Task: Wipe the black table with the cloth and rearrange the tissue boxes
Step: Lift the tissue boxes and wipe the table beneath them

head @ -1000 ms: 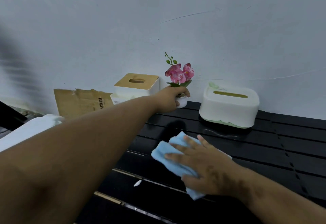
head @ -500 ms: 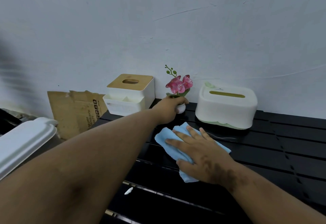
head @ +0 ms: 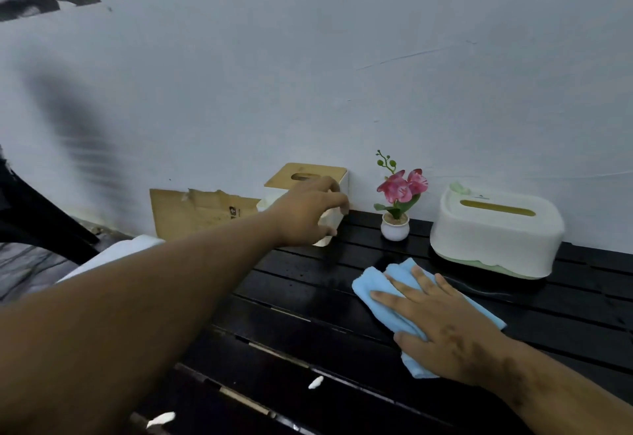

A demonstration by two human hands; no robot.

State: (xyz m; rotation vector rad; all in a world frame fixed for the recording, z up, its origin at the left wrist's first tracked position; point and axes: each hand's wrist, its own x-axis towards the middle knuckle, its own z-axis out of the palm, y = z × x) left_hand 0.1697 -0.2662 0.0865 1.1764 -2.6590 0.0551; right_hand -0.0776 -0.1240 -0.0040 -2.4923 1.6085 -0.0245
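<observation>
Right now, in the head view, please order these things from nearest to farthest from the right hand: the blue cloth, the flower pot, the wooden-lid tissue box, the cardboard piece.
1. blue cloth, directly under the right hand.
2. flower pot, behind it, near the wall.
3. wooden-lid tissue box, back left, under the left hand.
4. cardboard piece, far left, leaning on the wall.

The black slatted table (head: 359, 342) carries a square white tissue box with a wooden lid (head: 327, 174), a small white pot of pink flowers (head: 395, 227), a rounded white-and-green tissue box (head: 496, 239) and a folded light-blue cloth (head: 376, 289).
</observation>
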